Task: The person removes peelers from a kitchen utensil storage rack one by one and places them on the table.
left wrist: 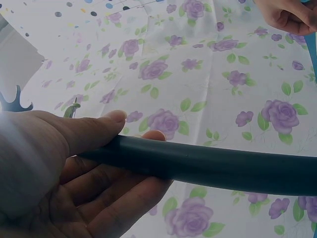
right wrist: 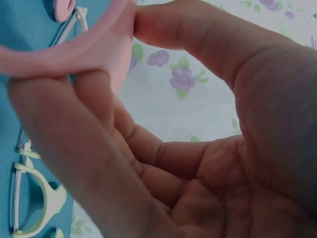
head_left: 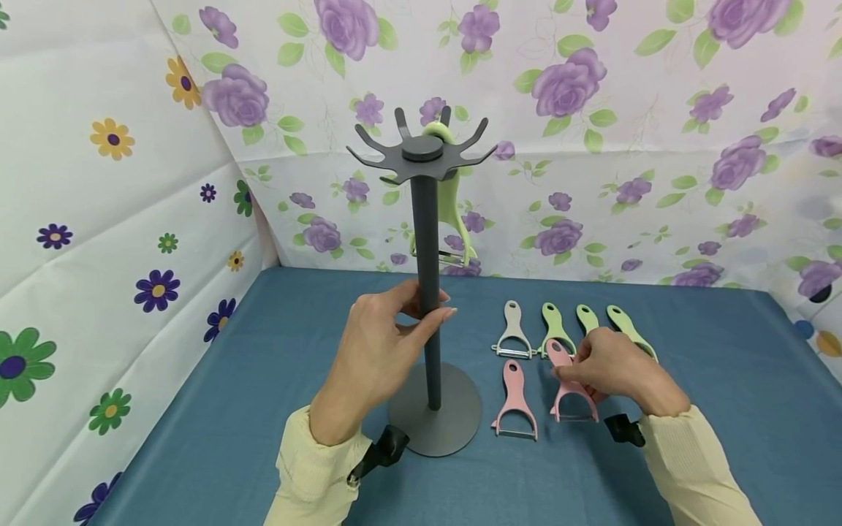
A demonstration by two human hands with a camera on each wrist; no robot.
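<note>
My left hand [head_left: 371, 351] holds the dark grey pole [head_left: 425, 234] of an upright stand, thumb and fingers round it. In the left wrist view the pole [left wrist: 208, 163] crosses the fingers. A light green peeler [head_left: 449, 204] hangs from a hook at the back of the stand's top. To the right, my right hand [head_left: 625, 369] pinches a pink peeler [head_left: 558, 353] by its side, handle pointing away from me. The right wrist view shows thumb and fingertips on the pink plastic [right wrist: 116, 44]. Whether it touches the table is unclear.
Another pink peeler [head_left: 514, 387] lies between the stand's round base [head_left: 454, 431] and my right hand. Behind stand a row of flat-lying peelers: a pale grey one [head_left: 512, 318] and green ones [head_left: 552, 318], partly covered by my hand. A flowered cloth [head_left: 592, 197] hangs behind the blue table [head_left: 316, 307].
</note>
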